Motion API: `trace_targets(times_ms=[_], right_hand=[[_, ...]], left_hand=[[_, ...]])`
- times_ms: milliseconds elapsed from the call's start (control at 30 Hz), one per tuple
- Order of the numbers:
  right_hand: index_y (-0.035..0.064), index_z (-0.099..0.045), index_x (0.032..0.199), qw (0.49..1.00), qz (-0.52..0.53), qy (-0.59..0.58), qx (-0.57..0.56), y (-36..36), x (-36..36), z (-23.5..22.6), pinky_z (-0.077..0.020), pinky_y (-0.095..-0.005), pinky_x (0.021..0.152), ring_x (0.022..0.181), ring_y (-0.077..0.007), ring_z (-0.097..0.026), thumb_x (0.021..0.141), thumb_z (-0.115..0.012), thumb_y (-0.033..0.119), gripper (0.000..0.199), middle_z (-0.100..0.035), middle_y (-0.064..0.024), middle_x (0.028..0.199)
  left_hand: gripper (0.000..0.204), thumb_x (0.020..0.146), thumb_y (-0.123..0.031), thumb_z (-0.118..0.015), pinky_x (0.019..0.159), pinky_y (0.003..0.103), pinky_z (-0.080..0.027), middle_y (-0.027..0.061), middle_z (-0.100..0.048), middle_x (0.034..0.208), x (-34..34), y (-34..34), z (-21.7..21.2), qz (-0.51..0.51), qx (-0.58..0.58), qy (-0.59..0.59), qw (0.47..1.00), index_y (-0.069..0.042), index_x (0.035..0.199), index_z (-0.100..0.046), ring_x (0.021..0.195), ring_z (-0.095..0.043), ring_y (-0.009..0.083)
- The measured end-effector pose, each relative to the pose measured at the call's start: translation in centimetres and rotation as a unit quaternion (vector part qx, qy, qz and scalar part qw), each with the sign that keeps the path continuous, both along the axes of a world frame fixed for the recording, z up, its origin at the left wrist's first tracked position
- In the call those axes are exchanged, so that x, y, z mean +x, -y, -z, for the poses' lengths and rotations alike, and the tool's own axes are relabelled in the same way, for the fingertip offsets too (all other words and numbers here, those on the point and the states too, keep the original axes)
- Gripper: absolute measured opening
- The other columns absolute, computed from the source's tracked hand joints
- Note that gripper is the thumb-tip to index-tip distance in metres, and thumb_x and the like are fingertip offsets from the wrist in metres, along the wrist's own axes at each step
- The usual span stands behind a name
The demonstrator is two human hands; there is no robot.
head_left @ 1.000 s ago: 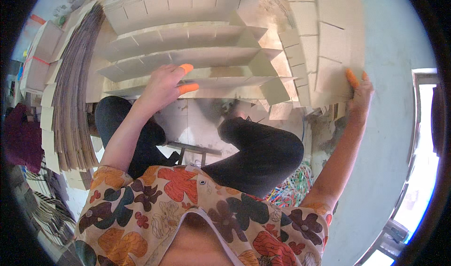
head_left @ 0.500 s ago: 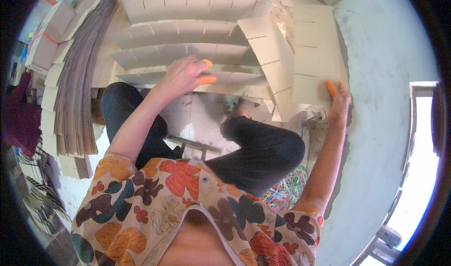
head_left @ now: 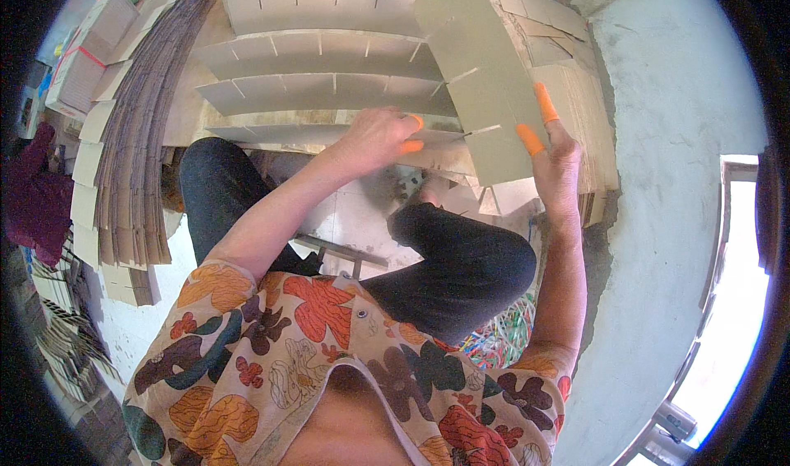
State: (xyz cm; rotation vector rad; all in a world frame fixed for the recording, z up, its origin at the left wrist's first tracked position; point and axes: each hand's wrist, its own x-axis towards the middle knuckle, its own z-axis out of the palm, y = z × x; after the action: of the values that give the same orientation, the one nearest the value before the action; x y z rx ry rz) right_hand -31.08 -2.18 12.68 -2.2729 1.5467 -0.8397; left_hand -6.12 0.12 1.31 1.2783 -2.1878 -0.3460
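A slotted cardboard strip (head_left: 481, 79) slants across the right side of the work surface. My right hand (head_left: 558, 157) grips its right edge, orange covers on the thumb and forefinger. To the left, my left hand (head_left: 374, 141) hovers by the nearest standing cardboard divider (head_left: 288, 134), close to its right end. Its orange-covered thumb and forefinger are apart with nothing visible between them; the other fingers are curled out of sight. Behind that divider, more slotted dividers (head_left: 296, 94) stand on edge in rows.
Stacked cardboard (head_left: 588, 128) lies at right against the pale wall (head_left: 666, 137). A tall fanned stack of cardboard sheets (head_left: 140, 137) stands at left. Below the surface are my dark-trousered knees (head_left: 461, 260), a metal bar frame (head_left: 341, 252) and tangled coloured straps (head_left: 502, 338).
My right hand has come left from the stack, bringing a cardboard strip that now covers the leaning one. My left hand has shifted right along the nearest divider.
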Motion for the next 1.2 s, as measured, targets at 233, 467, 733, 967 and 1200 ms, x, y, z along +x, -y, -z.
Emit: trace_targets(times_ms=[233, 467, 733, 967, 1200], right_hand=[[0.016, -0.042, 0.136, 0.999, 0.018, -0.025, -0.019, 0.5, 0.6, 0.4, -0.0479, -0.0336, 0.06, 0.06, -0.0213, -0.056, 0.078, -0.066, 0.001, 0.064, -0.063, -0.0194, 0.078], [0.012, -0.045, 0.134, 0.993, -0.044, -0.05, 0.094, 1.4, 1.2, 2.4, -0.0478, -0.0275, 0.079, 0.086, -0.0128, -0.059, 0.081, -0.057, -0.007, 0.057, -0.065, -0.0146, 0.101], [0.0084, -0.041, 0.135, 0.984, -0.112, -0.082, 0.108, 3.0, 1.7, 4.4, -0.048, -0.0306, 0.078, 0.091, -0.0242, -0.062, 0.077, -0.058, -0.01, 0.064, -0.061, -0.0239, 0.106], [-0.0009, -0.055, 0.096, 0.99, -0.102, -0.08, 0.047, 1.6, 2.9, 4.0, -0.0472, -0.0446, 0.058, 0.068, -0.0411, -0.06, 0.079, -0.064, 0.008, 0.021, -0.058, -0.0246, 0.068], [-0.0003, -0.056, 0.09, 0.986, -0.121, -0.111, 0.009, 1.5, 2.5, 4.8, -0.0475, -0.0429, 0.054, 0.063, -0.0387, -0.06, 0.078, -0.062, 0.006, 0.015, -0.057, -0.0227, 0.064]], left_hand=[[0.021, 0.076, -0.023, -0.068, 0.057, 0.043, -0.047, 0.0137, -0.061, 0.07, -0.7, 0.6, 0.5, -0.036, -0.017, -0.024, 0.999, -0.007, 0.084, -0.058, 0.068, -0.06, 0.0329], [0.019, 0.075, -0.02, -0.068, 0.058, 0.042, -0.048, 0.0124, -0.061, 0.071, -1.0, 1.2, 1.2, -0.046, -0.022, -0.039, 0.998, -0.007, 0.084, -0.059, 0.069, -0.061, 0.031], [0.015, 0.074, -0.018, -0.067, 0.057, 0.043, -0.047, 0.0139, -0.06, 0.07, -1.2, 1.8, 1.7, -0.041, -0.013, -0.019, 0.999, -0.007, 0.082, -0.06, 0.068, -0.061, 0.0323], [0.013, 0.074, -0.019, -0.066, 0.056, 0.044, -0.047, 0.0156, -0.058, 0.067, -1.1, 1.9, 1.3, -0.043, 0.002, -0.018, 0.999, -0.008, 0.08, -0.061, 0.066, -0.06, 0.0337], [0.013, 0.074, -0.019, -0.066, 0.055, 0.044, -0.047, 0.0148, -0.058, 0.066, -1.0, 2.2, 1.4, -0.044, -0.007, -0.019, 0.999, -0.008, 0.079, -0.061, 0.065, -0.06, 0.0335]])
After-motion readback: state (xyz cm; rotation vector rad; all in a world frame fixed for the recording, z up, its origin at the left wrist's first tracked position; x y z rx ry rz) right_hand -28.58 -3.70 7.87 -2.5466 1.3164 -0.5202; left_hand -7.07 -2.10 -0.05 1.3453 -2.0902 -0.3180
